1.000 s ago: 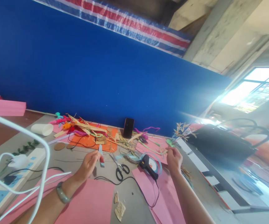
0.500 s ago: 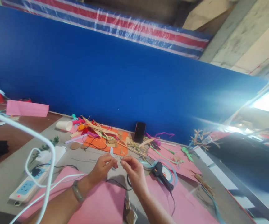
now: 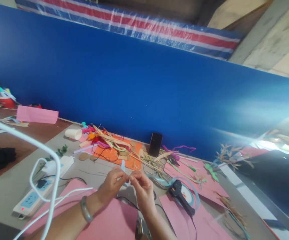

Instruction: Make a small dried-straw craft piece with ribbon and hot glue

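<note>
My left hand [image 3: 113,182] and my right hand [image 3: 142,190] meet fingertip to fingertip over the middle of the table. Both are closed in a pinch, and whatever lies between the fingers is too small and hidden to name. A pale blue strip [image 3: 123,165] shows just behind my left fingers; I cannot tell whether it is held or lying on the table. Under my left forearm lies a pink sheet [image 3: 109,218]. A black glue gun [image 3: 182,197] rests to the right of my right hand, beside a roll of light blue ribbon [image 3: 196,196].
Beyond my hands, dried stalks [image 3: 144,160] and craft scraps lie across an orange sheet [image 3: 134,163]. A phone [image 3: 155,144] leans on the blue partition [image 3: 134,80]. At left are a power strip [image 3: 31,200] and a looping white cable [image 3: 55,180]. Scissors [image 3: 173,160] lie at right.
My hands have come closer together, and the fingertips now touch. The whole view has shifted slightly, so things appear farther right.
</note>
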Action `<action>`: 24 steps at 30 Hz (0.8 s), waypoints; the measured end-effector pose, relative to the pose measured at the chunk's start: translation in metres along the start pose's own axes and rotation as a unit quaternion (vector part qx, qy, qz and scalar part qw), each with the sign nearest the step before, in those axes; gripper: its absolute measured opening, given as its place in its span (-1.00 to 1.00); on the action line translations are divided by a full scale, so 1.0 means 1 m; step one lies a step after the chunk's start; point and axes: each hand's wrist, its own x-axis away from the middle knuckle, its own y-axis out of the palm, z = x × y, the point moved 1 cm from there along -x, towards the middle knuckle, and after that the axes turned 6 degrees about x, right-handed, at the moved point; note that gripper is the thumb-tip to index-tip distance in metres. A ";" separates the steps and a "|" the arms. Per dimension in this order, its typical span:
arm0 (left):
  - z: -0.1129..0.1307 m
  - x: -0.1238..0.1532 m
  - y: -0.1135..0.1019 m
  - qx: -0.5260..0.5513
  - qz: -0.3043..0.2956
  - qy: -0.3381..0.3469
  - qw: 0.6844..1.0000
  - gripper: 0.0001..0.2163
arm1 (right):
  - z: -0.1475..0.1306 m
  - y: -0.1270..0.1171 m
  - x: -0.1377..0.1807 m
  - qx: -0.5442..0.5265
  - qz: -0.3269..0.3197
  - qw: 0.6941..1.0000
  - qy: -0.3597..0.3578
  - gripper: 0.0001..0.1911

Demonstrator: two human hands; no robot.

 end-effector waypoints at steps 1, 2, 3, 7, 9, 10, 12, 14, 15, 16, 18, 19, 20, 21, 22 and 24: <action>0.001 0.000 0.000 0.000 -0.009 0.004 1.000 -0.60 | 0.001 0.000 0.001 -0.019 -0.003 1.000 0.007 -0.82; 0.003 0.001 0.000 0.000 -0.019 0.008 1.000 -0.59 | 0.003 0.001 0.002 -0.042 -0.005 0.999 0.019 -0.81; 0.004 0.001 0.001 -0.001 -0.028 0.011 1.000 -0.59 | 0.004 0.001 0.003 -0.060 -0.002 0.998 0.029 -0.79; 0.003 0.001 0.002 -0.016 -0.042 0.014 0.999 -0.61 | 0.008 -0.001 0.005 -0.021 0.024 0.999 0.025 -0.79; -0.001 0.000 0.003 -0.024 -0.041 0.016 0.999 -0.61 | 0.009 -0.002 0.006 0.027 0.036 0.999 -0.012 -0.80; -0.003 0.000 0.004 -0.027 -0.042 0.017 0.999 -0.61 | 0.010 -0.003 0.006 0.043 0.040 0.998 -0.027 -0.81; -0.005 0.000 0.005 -0.030 -0.043 0.017 0.998 -0.61 | 0.012 -0.003 0.007 0.046 0.037 0.998 -0.024 -0.79; -0.005 0.000 0.005 -0.028 -0.046 0.014 0.998 -0.61 | 0.015 0.000 0.007 0.023 0.022 0.999 0.019 -0.76; -0.003 0.000 0.005 -0.025 -0.049 0.013 0.998 -0.60 | 0.016 0.001 0.006 0.008 0.017 0.999 0.043 -0.74; -0.002 0.001 0.005 -0.022 -0.054 0.013 0.998 -0.59 | 0.017 0.002 0.005 -0.007 0.019 0.998 0.060 -0.72; 0.001 0.001 0.004 -0.014 -0.055 0.011 0.998 -0.61 | 0.016 0.001 0.002 -0.022 0.036 0.997 0.070 -0.69; 0.002 0.002 0.004 -0.010 -0.043 0.007 0.999 -0.64 | 0.015 -0.002 -0.001 -0.020 0.050 0.997 0.062 -0.66; 0.002 0.002 0.003 -0.004 -0.023 -0.002 1.000 -0.68 | 0.013 -0.005 -0.004 -0.015 0.069 0.996 0.048 -0.64; 0.002 0.003 0.002 0.002 0.002 -0.014 1.000 -0.71 | 0.012 -0.011 -0.007 -0.005 0.088 0.996 0.033 -0.61; 0.002 0.003 0.001 0.010 0.029 -0.029 0.999 -0.73 | 0.011 -0.017 -0.011 0.004 0.110 0.994 0.019 -0.58; 0.000 0.003 0.000 0.028 0.065 -0.056 0.996 -0.75 | 0.011 -0.031 -0.019 0.018 0.153 0.988 0.004 -0.56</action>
